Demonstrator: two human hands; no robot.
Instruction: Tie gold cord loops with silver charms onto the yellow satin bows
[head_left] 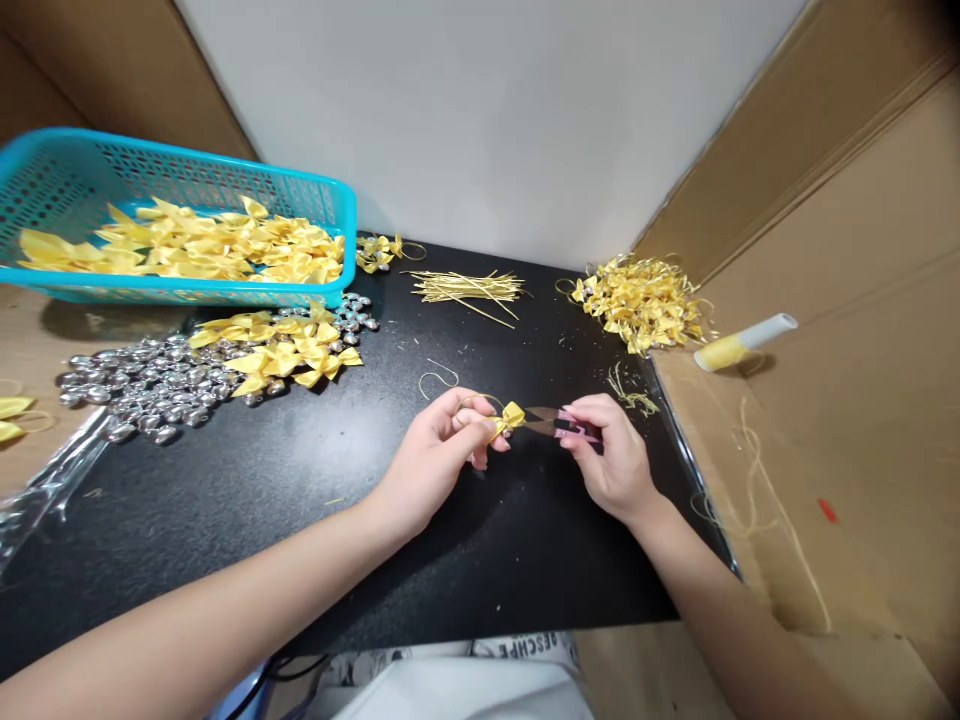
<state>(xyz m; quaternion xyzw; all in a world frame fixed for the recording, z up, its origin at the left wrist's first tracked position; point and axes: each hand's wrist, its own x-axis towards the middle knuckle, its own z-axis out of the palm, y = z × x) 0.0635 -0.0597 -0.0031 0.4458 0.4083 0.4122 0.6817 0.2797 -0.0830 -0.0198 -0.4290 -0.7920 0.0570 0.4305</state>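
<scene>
Between the fingertips of my left hand (446, 440) is a yellow ribbon bow (512, 416) with a loop of gold cord. Something small and shiny, perhaps a silver bell, shows just under the bow. My right hand (613, 455) grips a pair of thread snips (576, 426) with pinkish-purple handles. Their blades point left and reach the right edge of the bow; whether they touch it I cannot tell. Both hands are held over the middle of the black table (480, 560). A loose curl of gold cord (439, 378) lies just beyond my left hand.
A turquoise basket (341, 235) of yellow bows stands back left. Before it lie silver bells (161, 385) and more bows (281, 355). Cut gold cords (469, 288) lie at the back, finished bows (641, 305) back right, cord scraps (631, 390) nearer. Cardboard walls (847, 300) flank the table.
</scene>
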